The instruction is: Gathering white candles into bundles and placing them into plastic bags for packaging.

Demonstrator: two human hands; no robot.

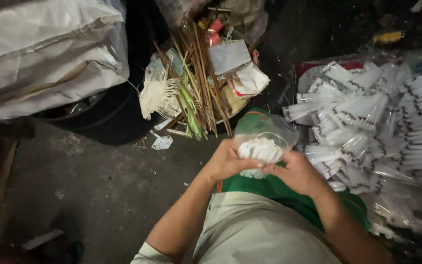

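A small clear plastic bag (264,129) stuffed with white pieces (259,149) sits between both hands at the middle of the view. My left hand (225,161) grips the bag's lower left side. My right hand (296,172) pinches its lower right side, fingers closed on the plastic. Both forearms reach up from the bottom edge over my lap, which is covered by a green cloth (289,193) and a pale garment (260,230).
A heap of clear packets of white sticks (367,122) fills the right side. Ahead lies a basket (233,105) with thin bamboo sticks (201,83), a white fringe bundle (157,93) and papers. A large white sack (45,54) lies at upper left. Dark concrete floor (98,186) spreads left.
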